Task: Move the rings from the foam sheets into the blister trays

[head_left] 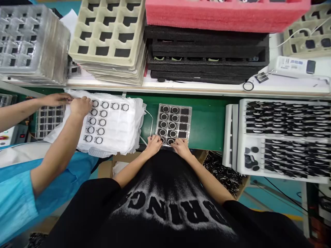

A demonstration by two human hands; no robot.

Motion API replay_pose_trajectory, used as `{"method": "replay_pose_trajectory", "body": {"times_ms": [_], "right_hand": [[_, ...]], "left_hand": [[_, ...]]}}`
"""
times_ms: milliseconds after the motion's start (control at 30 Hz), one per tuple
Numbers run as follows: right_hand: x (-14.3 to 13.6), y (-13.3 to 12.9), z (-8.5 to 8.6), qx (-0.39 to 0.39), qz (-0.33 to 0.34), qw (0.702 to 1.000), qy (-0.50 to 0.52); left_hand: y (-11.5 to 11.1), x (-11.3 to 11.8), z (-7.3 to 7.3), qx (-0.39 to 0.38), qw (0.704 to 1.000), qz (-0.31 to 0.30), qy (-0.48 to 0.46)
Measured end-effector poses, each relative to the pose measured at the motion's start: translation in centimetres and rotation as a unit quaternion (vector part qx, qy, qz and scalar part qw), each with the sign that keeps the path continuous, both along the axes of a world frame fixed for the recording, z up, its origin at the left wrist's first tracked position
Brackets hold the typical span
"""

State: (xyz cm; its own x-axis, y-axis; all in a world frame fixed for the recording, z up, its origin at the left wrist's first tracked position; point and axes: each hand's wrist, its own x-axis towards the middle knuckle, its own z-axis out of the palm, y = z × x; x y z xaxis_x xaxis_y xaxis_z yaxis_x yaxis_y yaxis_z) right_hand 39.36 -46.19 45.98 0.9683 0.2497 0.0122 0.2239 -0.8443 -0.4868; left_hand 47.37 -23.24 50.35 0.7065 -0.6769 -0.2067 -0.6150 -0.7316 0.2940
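A clear plastic tray (pixel 186 119) with rows of square cells lies in front of me on the green mat. Round black-and-silver rings (pixel 163 124) sit in its left and middle columns; the right column shows only dark cell bottoms. My left hand (pixel 154 145) is closed at the tray's near left corner, fingers bent over the edge. At the near right edge, my right hand (pixel 181 148) grips the tray too, its thumb beside the ring (pixel 170 141) in the nearest middle cell. The fingers partly hide the nearest row.
To the left, a co-worker's hands (pixel 80 105) work over a stack of white trays (pixel 121 131) holding similar rings. White foam trays (pixel 241 137) of black parts stand right. Cream trays (pixel 103 34), black foam (pixel 207 69) and pink foam (pixel 219 17) fill the shelf.
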Motion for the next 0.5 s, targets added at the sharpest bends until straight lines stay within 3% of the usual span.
{"method": "replay_pose_trajectory", "body": {"times_ms": [133, 300, 400, 500], "right_hand": [[0.1, 0.2, -0.1, 0.006, -0.023, 0.999, 0.035], [-1.9, -1.7, 0.7, 0.021, -0.027, 0.999, 0.003], [-4.0, -4.0, 0.7, -0.005, -0.062, 0.998, -0.011], [-5.1, -6.1, 0.1, -0.031, -0.068, 0.997, 0.0]], "left_hand": [[0.0, -0.4, -0.6, 0.012, 0.999, 0.036, 0.009], [-0.2, -1.0, 0.5, -0.032, 0.996, 0.085, -0.011], [-2.7, -0.9, 1.3, -0.062, 0.995, 0.072, -0.027], [-7.2, -0.3, 1.0, -0.066, 0.998, 0.007, -0.022]]}}
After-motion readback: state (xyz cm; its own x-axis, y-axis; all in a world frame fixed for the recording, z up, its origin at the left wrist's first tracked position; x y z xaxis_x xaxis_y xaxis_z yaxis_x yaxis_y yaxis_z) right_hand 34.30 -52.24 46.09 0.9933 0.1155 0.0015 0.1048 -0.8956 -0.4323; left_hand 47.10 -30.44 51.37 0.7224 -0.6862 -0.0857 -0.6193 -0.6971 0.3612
